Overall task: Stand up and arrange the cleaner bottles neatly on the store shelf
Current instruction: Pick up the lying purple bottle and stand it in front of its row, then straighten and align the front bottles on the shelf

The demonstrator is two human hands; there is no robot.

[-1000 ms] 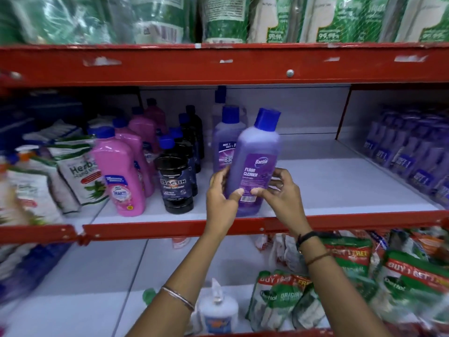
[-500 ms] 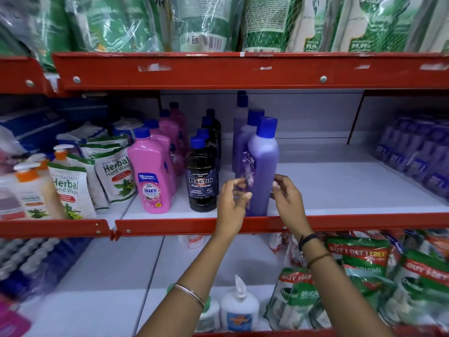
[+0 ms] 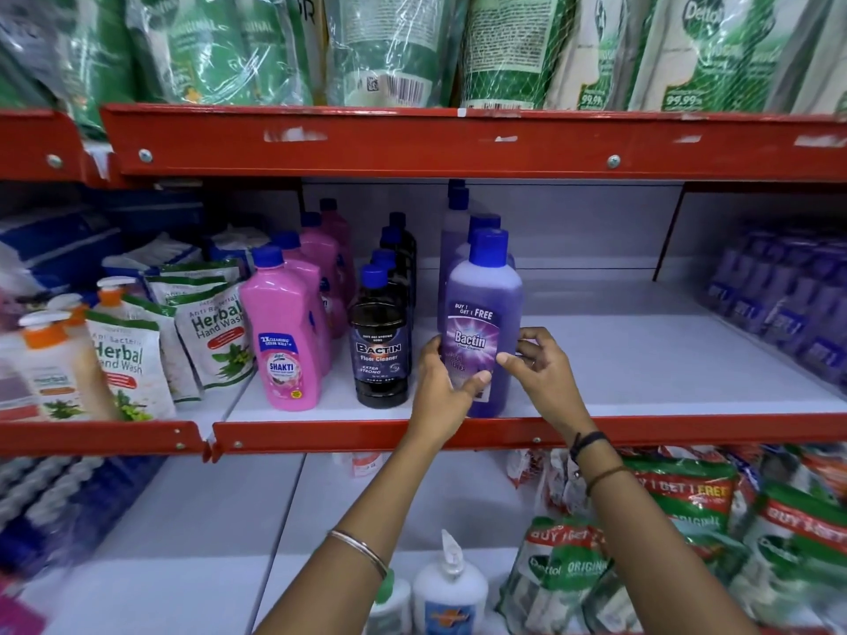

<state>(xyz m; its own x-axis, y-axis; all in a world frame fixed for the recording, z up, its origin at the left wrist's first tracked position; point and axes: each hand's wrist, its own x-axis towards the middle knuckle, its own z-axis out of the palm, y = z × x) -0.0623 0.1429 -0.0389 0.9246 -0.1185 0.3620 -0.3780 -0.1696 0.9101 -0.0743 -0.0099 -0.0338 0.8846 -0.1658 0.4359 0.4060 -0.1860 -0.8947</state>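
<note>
Fingers (image 3: 476,380) of the left hand (image 3: 442,396) wrap the lower front of the purple Bactin bottle (image 3: 481,323), thumb pressed across its label. The right hand (image 3: 543,375) is at the bottle's other side, fingertips pinching its right edge, so both hands hold it between them. The bottle stands upright at the front edge of the white shelf (image 3: 641,359), label facing out, blue cap on top. Behind it more purple bottles (image 3: 458,231) line up toward the back. Just to its left stands the black Bactin bottle (image 3: 379,346), heading its own row, and left again the pink Shakti bottle (image 3: 284,341) fronts a pink row. Further left, herbal hand wash pouches (image 3: 215,332) lean in a cluster. Over on the far right, blurred purple packs (image 3: 788,309), possibly more bottles, hard to say. To the right of the held bottle the shelf is bare white. The red shelf lip (image 3: 321,435) runs beneath both wrists.
</note>
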